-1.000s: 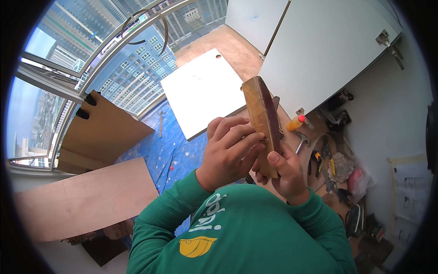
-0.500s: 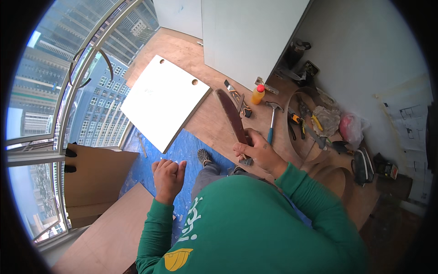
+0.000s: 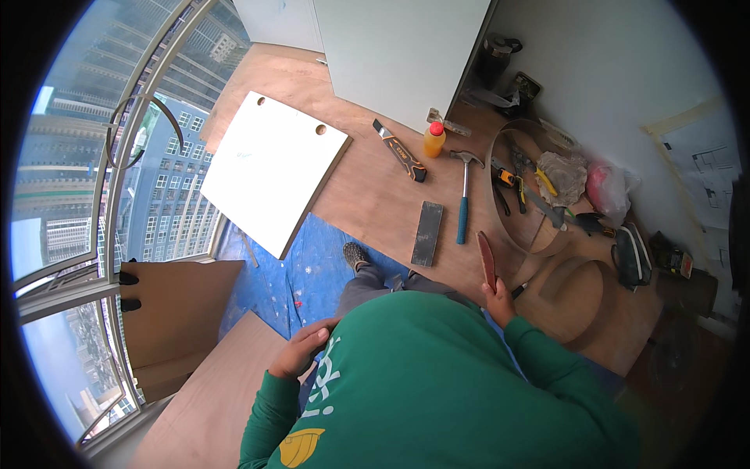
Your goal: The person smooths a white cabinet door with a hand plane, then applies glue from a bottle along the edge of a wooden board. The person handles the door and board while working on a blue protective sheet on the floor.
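Note:
My right hand (image 3: 500, 302) is closed around the lower end of a reddish-brown strip (image 3: 487, 263), thin and slightly curved, held upright at the right of my body. My left hand (image 3: 303, 349) rests against my left side at the shirt, fingers lying flat and nothing seen in them; their tips are partly hidden. A dark grey rectangular block (image 3: 426, 234) lies on the wooden work surface (image 3: 367, 191) ahead of me. Beyond it are an orange and black utility knife (image 3: 400, 153) and a claw hammer (image 3: 464, 195) with a blue grip.
A white panel (image 3: 269, 176) with two round holes lies at the left. An orange bottle with a red cap (image 3: 434, 141) stands behind the hammer. Coiled edge strip (image 3: 494, 180) surrounds pliers and other tools. Blue sheeting (image 3: 269, 281) covers the floor; windows (image 3: 101, 187) line the left.
My right hand has moved right and nearer my body with the strip, uncovering the dark block. My left hand has dropped from a raised, curled pose to my side.

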A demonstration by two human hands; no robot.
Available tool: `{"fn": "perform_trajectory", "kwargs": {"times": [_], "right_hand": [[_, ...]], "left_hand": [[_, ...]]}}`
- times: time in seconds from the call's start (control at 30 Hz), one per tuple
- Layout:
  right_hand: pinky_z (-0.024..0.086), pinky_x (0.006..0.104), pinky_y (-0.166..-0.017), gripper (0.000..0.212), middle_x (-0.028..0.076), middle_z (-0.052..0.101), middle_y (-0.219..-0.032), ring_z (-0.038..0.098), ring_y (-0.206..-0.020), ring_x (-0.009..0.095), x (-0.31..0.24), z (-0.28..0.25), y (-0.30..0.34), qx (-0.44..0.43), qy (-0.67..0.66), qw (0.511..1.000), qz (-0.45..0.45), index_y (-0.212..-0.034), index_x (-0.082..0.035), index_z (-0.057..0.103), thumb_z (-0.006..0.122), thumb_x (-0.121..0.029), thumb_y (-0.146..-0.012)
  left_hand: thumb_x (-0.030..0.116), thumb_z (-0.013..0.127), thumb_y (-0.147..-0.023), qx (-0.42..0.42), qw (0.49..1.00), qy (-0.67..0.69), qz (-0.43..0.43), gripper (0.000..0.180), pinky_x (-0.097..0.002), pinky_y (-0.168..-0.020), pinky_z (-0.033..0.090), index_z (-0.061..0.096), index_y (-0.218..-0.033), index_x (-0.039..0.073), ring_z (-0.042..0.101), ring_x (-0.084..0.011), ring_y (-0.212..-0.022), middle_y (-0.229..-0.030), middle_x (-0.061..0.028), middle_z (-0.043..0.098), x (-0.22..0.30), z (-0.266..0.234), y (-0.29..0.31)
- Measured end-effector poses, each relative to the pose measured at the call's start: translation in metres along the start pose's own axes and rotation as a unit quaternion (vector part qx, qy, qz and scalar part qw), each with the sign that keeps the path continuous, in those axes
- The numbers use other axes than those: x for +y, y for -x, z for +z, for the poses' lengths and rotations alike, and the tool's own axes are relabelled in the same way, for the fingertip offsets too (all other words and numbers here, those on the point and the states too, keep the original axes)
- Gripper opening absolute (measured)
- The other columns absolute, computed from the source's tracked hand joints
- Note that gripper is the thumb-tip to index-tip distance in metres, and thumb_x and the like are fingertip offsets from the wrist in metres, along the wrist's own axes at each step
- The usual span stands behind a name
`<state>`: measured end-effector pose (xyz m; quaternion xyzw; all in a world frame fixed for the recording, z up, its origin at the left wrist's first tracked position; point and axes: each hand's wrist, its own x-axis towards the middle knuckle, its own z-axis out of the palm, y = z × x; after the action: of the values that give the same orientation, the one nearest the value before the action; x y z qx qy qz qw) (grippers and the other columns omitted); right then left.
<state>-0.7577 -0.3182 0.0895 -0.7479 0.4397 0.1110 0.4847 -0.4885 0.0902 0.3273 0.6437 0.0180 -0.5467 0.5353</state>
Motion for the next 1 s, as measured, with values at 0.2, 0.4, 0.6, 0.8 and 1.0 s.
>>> {"fn": "perform_trajectory", "kwargs": {"times": [0.2, 0.4, 0.6, 0.8, 1.0], "right_hand": [[0.048, 0.0562, -0.099, 0.039, 0.031, 0.059, -0.116, 0.058, -0.113, 0.052, 0.042, 0.020, -0.022, 0.085, 0.102, 0.989, -0.070, -0.111, 0.008, 0.060, 0.063, -0.031, -0.107], [0.046, 0.0573, -0.103, 0.036, 0.032, 0.058, -0.117, 0.057, -0.113, 0.053, 0.056, 0.021, -0.035, 0.101, 0.151, 0.979, -0.091, -0.107, 0.009, 0.059, 0.064, -0.027, -0.104], [0.048, 0.0597, -0.102, 0.038, 0.032, 0.059, -0.120, 0.058, -0.114, 0.054, 0.047, 0.029, -0.033, 0.111, 0.147, 0.978, -0.097, -0.110, 0.008, 0.059, 0.067, -0.028, -0.102], [0.049, 0.0600, -0.104, 0.053, 0.030, 0.060, -0.129, 0.059, -0.119, 0.053, 0.036, 0.036, -0.030, 0.157, 0.235, 0.959, -0.018, -0.128, 0.006, 0.059, 0.071, -0.037, -0.100], [0.051, 0.0566, -0.101, 0.054, 0.025, 0.061, -0.136, 0.061, -0.119, 0.049, -0.011, 0.055, -0.006, 0.326, 0.296, 0.898, -0.006, -0.132, 0.001, 0.061, 0.073, -0.041, -0.100]], "left_hand": [[0.038, 0.057, -0.108, -0.223, 0.913, 0.009, 0.342, 0.058, -0.0532, -0.116, 0.047, 0.071, -0.133, -0.012, 0.067, -0.0412, -0.131, -0.137, -0.0304, 0.070, 0.171, 0.052, 0.017], [0.035, 0.048, -0.116, -0.390, 0.714, 0.213, 0.541, 0.064, -0.0568, -0.113, 0.049, 0.066, -0.124, -0.025, 0.064, -0.0513, -0.128, -0.133, -0.0441, 0.063, 0.221, 0.177, 0.014], [0.033, 0.052, -0.115, -0.314, 0.659, 0.274, 0.626, 0.060, -0.0598, -0.108, 0.052, 0.071, -0.113, -0.023, 0.066, -0.0556, -0.122, -0.115, -0.0440, 0.069, 0.236, 0.177, 0.018], [0.017, 0.061, -0.109, -0.252, 0.703, 0.243, 0.618, 0.022, -0.0518, -0.112, 0.049, 0.074, -0.110, 0.000, 0.069, -0.0358, -0.119, -0.105, -0.0169, 0.078, 0.252, 0.026, 0.046], [0.026, 0.059, -0.112, 0.222, 0.864, 0.190, 0.410, 0.020, -0.0462, -0.112, 0.049, 0.068, -0.116, 0.008, 0.070, -0.0257, -0.118, -0.117, -0.0118, 0.077, 0.158, -0.204, -0.040]]}}
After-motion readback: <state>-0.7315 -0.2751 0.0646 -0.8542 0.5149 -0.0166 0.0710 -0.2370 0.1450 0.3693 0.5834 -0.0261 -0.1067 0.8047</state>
